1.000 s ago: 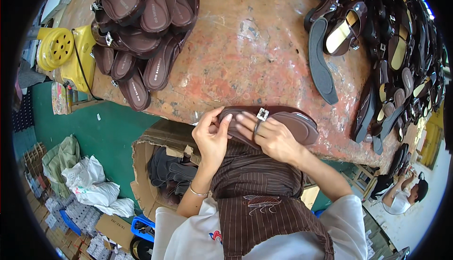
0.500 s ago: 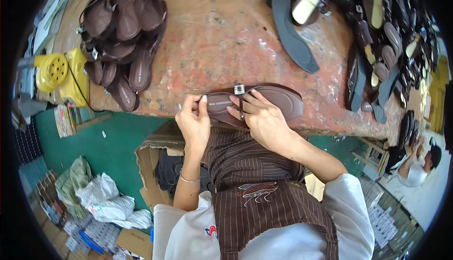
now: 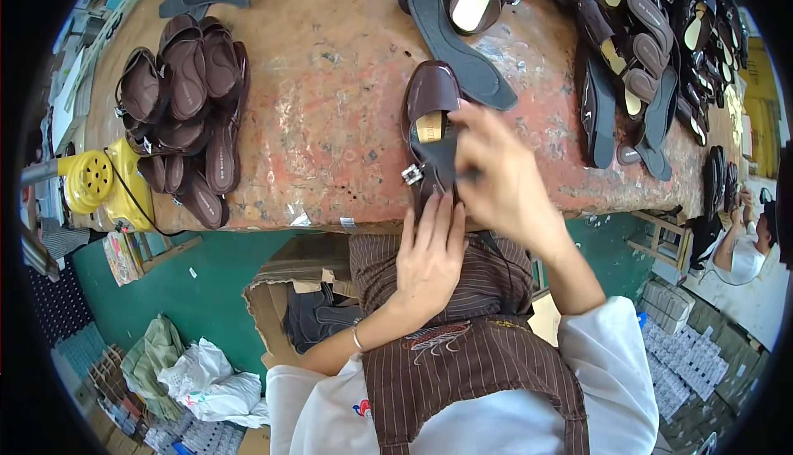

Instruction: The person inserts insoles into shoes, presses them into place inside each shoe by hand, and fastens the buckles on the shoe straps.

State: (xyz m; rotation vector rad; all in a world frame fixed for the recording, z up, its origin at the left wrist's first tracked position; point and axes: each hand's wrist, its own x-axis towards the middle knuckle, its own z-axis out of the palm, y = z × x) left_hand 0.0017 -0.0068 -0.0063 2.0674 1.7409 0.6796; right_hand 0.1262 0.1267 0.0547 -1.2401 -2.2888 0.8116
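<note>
A dark brown glossy shoe [image 3: 433, 90] lies at the table's near edge, toe pointing away from me. Its strap carries a sparkling square buckle [image 3: 412, 175]. The front of a brown insole [image 3: 439, 156] is bent up, baring a pale yellow footbed [image 3: 430, 128] near the toe opening. My left hand [image 3: 430, 261] lies over the heel end, fingers stretched out flat. Blurred by motion, my right hand [image 3: 501, 176] is at the shoe's right side, its fingertips close to the toe opening and the raised insole. Whether it grips the insole cannot be made out.
A heap of brown shoes [image 3: 183, 83] sits at left, near a yellow machine [image 3: 95, 184]. Beyond the shoe lies a loose grey insole [image 3: 454, 46]; many shoes and insoles [image 3: 648, 58] crowd the right. Below is an open carton [image 3: 268, 310]. Another person [image 3: 739, 252] works far right.
The shoe has turned from lying sideways to toe-away, and its insole front is now raised. My left hand moved to the heel; my right rose toward the toe. The view shifted.
</note>
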